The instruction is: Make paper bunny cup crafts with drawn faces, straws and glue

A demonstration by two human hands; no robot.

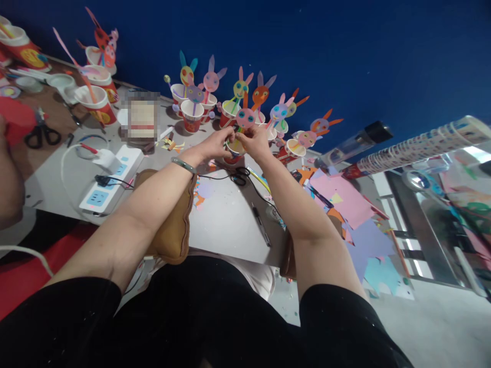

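A paper rabbit (pixel 245 118) with a round pink face and orange ears stands above a paper cup (pixel 233 157) in front of me. My left hand (pixel 216 144) comes in from the left, its thumb and fingers pinched just below the pink face. From the other side my right hand (pixel 256 143) grips the same spot, fingers closed at the rabbit's yellow-green stem. The fingers partly cover the cup and stem. Just behind stand several finished-looking cup rabbits, among them one with an orange face (pixel 261 94) and one with a lilac face (pixel 278 113).
A white power strip (pixel 111 181) with cables lies at left, near black scissors (pixel 43 134) and another person's arm (pixel 9 179). A mustard pouch (pixel 172 225) sits at the table's front edge. At right are a stack of cups (pixel 418 148), coloured paper (pixel 341 197) and a pen (pixel 261 224).
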